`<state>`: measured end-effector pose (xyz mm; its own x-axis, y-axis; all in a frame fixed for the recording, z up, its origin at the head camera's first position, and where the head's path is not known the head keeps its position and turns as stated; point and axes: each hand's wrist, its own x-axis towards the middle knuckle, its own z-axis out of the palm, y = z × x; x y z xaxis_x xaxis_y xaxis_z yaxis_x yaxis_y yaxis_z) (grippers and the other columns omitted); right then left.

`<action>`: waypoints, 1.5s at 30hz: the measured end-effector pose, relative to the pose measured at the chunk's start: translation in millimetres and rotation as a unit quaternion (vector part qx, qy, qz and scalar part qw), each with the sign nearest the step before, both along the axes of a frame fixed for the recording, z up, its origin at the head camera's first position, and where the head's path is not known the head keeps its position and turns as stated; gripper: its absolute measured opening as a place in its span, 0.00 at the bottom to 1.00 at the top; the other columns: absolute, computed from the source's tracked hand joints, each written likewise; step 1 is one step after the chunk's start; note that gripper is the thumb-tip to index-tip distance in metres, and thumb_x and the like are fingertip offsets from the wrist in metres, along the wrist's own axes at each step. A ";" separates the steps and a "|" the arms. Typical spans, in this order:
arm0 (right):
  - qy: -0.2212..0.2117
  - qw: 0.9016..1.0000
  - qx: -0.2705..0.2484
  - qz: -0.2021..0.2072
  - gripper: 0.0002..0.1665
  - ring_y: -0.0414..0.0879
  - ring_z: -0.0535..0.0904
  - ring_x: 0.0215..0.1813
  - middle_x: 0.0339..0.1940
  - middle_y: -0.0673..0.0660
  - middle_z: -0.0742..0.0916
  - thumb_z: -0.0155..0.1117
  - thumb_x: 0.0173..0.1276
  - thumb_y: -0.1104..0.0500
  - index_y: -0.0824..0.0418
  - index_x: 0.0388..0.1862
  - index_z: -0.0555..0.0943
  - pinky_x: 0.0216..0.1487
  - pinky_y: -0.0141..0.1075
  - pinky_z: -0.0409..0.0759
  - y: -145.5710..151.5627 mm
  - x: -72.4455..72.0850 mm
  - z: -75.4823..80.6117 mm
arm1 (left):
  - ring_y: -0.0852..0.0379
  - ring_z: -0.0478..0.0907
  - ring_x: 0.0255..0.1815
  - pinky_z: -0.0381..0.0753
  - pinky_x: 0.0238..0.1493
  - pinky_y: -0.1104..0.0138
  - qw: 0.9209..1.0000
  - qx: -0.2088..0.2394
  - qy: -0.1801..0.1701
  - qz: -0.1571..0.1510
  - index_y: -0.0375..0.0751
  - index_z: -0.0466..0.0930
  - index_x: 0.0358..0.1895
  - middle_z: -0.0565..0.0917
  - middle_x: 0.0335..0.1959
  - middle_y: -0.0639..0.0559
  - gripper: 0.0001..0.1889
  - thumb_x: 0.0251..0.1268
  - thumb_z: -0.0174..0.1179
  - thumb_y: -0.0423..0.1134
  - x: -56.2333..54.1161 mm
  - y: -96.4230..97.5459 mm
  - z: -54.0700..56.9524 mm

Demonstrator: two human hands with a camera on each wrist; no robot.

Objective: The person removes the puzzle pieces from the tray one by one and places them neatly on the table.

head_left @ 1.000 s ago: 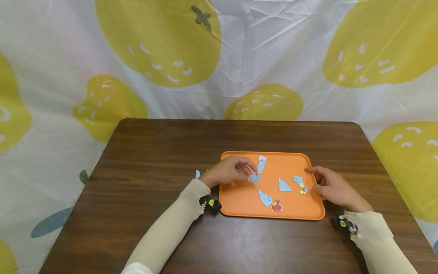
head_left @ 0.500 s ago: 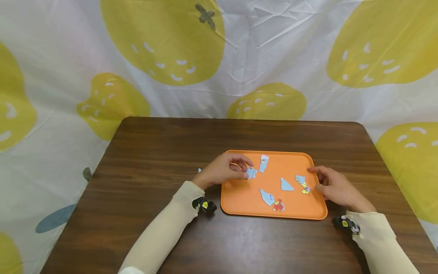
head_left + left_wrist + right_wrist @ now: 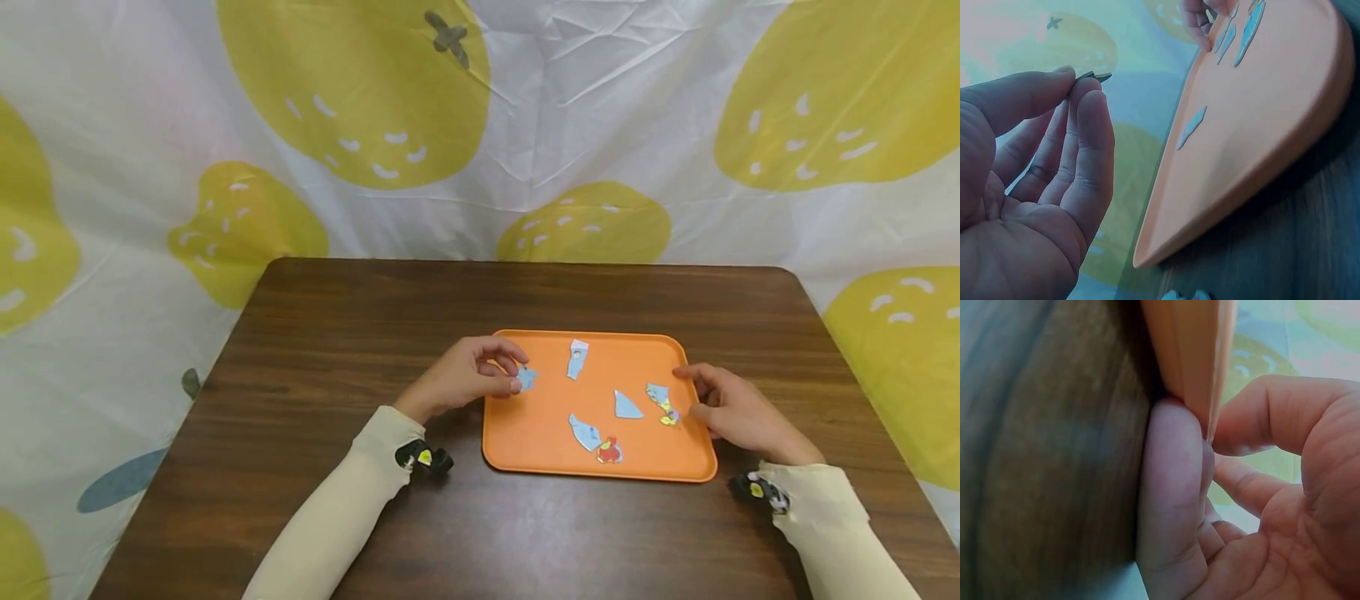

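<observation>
In the head view my left hand (image 3: pixel 467 377) pinches a small light-blue puzzle piece (image 3: pixel 527 379) between thumb and fingertips, over the left end of an orange tray (image 3: pixel 540 454). The left wrist view shows that puzzle piece (image 3: pixel 1094 77) nearly edge-on, raised off the tray. My right hand (image 3: pixel 738 414) grips the tray's right rim; in the right wrist view thumb and finger meet the tray edge (image 3: pixel 1194 362). On the tray lie a blue piece with a white end (image 3: pixel 577 358), a plain blue wedge (image 3: pixel 627 405), a blue-yellow piece (image 3: pixel 660 400), a curved blue piece (image 3: pixel 583 432) and a red piece (image 3: pixel 610 451).
The tray rests on a dark wooden table (image 3: pixel 360 333). Small pale pieces (image 3: pixel 1185 295) show at the bottom of the left wrist view, mostly cut off. A curtain (image 3: pixel 540 125) with yellow fruit prints hangs behind the table.
My left hand has drawn the blue puzzle piece leftward, away from the white-ended piece and toward the tray's left rim. The right hand stays at the right rim.
</observation>
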<state>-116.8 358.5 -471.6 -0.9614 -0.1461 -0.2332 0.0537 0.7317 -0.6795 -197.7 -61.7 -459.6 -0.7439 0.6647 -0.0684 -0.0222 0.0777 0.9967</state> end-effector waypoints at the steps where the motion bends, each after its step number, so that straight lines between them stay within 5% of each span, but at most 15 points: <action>1: 0.000 1.000 0.000 0.000 0.34 0.45 0.78 0.32 0.47 0.63 0.82 0.65 0.70 0.67 0.64 0.75 0.72 0.29 0.38 0.86 0.2 0.1 -0.1 | 0.58 0.86 0.32 0.91 0.43 0.61 1.000 0.007 -0.002 0.002 0.26 0.80 0.60 0.82 0.39 0.49 0.23 0.62 0.72 0.25 0.3 -1.8 -0.6; 6: 0.001 1.000 0.002 0.002 0.34 0.45 0.78 0.32 0.47 0.63 0.82 0.65 0.70 0.67 0.65 0.75 0.72 0.29 0.38 0.86 1.2 0.8 -1.2 | 0.57 0.87 0.35 0.92 0.44 0.56 0.999 0.031 -0.021 0.006 0.22 0.77 0.62 0.83 0.39 0.49 0.24 0.63 0.70 0.22 1.7 -11.7 -1.7; 13: 0.009 1.000 0.010 0.007 0.34 0.44 0.77 0.31 0.46 0.63 0.82 0.64 0.69 0.68 0.65 0.74 0.72 0.28 0.38 0.86 1.3 0.1 -0.9 | 0.55 0.90 0.36 0.87 0.34 0.64 0.999 0.025 -0.033 0.028 0.24 0.76 0.64 0.85 0.40 0.48 0.23 0.66 0.68 0.24 2.2 -33.0 1.0; 21: 0.008 1.000 0.009 0.009 0.34 0.44 0.77 0.31 0.46 0.63 0.82 0.64 0.69 0.68 0.66 0.74 0.72 0.28 0.38 0.86 0.3 -0.2 2.8 | 0.48 0.90 0.37 0.92 0.45 0.51 0.997 0.012 -0.021 0.072 0.28 0.79 0.62 0.84 0.41 0.46 0.21 0.66 0.68 0.23 0.0 -61.3 2.2; 29: 0.005 1.000 0.006 0.008 0.34 0.44 0.78 0.31 0.46 0.63 0.82 0.65 0.70 0.67 0.65 0.75 0.72 0.29 0.38 0.87 0.4 -0.2 0.8 | 0.56 0.89 0.38 0.92 0.46 0.56 0.994 0.001 -0.006 0.105 0.30 0.80 0.60 0.82 0.43 0.44 0.19 0.67 0.68 0.23 -1.1 -86.1 2.6; 45: 0.000 1.000 0.001 0.006 0.34 0.45 0.78 0.32 0.46 0.63 0.82 0.65 0.69 0.67 0.65 0.75 0.72 0.29 0.39 0.87 0.4 -0.7 0.8 | 0.55 0.88 0.41 0.92 0.46 0.59 0.987 -0.051 -0.043 0.149 0.27 0.78 0.61 0.83 0.45 0.43 0.20 0.67 0.67 0.22 -3.3 -122.9 -19.4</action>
<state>-117.5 358.9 -470.8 -0.9596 -0.1561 -0.2342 0.0460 0.7338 -0.6778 -201.0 -184.6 -479.0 -0.8934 0.4043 -0.1959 -0.1440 0.1555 0.9773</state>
